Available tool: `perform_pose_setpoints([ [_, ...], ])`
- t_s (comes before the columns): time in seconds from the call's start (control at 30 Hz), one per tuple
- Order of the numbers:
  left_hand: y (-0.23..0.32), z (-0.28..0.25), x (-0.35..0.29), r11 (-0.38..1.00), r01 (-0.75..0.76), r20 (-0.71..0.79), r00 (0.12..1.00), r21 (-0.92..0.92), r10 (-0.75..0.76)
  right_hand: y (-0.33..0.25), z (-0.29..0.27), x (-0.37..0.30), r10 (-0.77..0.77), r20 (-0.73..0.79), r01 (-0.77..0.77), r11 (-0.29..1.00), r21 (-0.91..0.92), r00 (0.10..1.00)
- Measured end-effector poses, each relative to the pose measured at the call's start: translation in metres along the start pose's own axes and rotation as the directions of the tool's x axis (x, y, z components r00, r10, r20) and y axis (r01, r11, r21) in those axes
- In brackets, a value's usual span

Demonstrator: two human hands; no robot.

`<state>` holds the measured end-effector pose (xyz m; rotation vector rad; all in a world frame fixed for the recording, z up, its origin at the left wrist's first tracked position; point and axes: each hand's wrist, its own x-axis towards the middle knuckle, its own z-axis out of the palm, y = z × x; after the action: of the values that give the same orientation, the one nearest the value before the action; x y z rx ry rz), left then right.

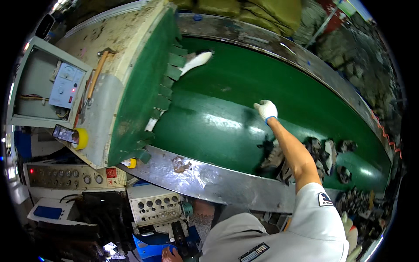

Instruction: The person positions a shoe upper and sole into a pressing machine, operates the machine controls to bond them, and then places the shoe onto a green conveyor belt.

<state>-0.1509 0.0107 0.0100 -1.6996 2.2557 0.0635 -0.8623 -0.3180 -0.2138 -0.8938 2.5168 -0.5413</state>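
My right hand [266, 110], in a white glove with a blue cuff, is held over the green conveyor belt [205, 105]. Its fingers look curled in, and nothing shows in them. Up and to its left, a white shoe-shaped piece [196, 62] lies on the belt, one end beneath the green flaps [165, 87]. Several dark and grey shoe-like pieces [330, 157] sit on the belt under and beyond my right forearm. Bare and mostly cut off by the lower edge, my left hand [171, 254] is beside a blue machine part [148, 249]; its grip is hidden.
A green-sided hood [139, 87] stands at the belt's left end, with a hammer [99, 72], a phone [66, 134] and a yellow tape roll [81, 139]. Control panels [157, 207] are lower left. A metal rim [192, 174] edges the belt; olive sacks [275, 15] lie behind.
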Motion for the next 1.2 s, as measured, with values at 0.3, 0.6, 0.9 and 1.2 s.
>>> perform_pose_setpoints([
  [0.3, 0.05, -0.022, 0.033, 0.774, 0.631, 0.243, 0.759, -0.046, -0.604, -0.277, 0.182, 0.109, 0.149, 0.484, -0.46, 0.629, 0.626, 0.862],
  [0.6, 0.053, -0.024, 0.057, 0.713, 0.685, 0.256, 0.724, -0.152, -0.641, -0.368, 0.259, 0.197, 0.522, 0.255, -0.53, 0.486, 0.695, 0.814],
  [0.9, 0.037, -0.003, 0.044, 0.813, 0.528, 0.135, 0.849, -0.243, -0.511, -0.267, 0.16, 0.084, -0.456, 0.545, -0.696, -0.29, 0.656, 0.704],
  [1.2, 0.034, -0.004, 0.026, 0.854, 0.49, 0.121, 0.872, -0.175, -0.475, -0.168, 0.204, -0.005, -0.392, 0.629, -0.712, -0.105, 0.695, 0.671],
])
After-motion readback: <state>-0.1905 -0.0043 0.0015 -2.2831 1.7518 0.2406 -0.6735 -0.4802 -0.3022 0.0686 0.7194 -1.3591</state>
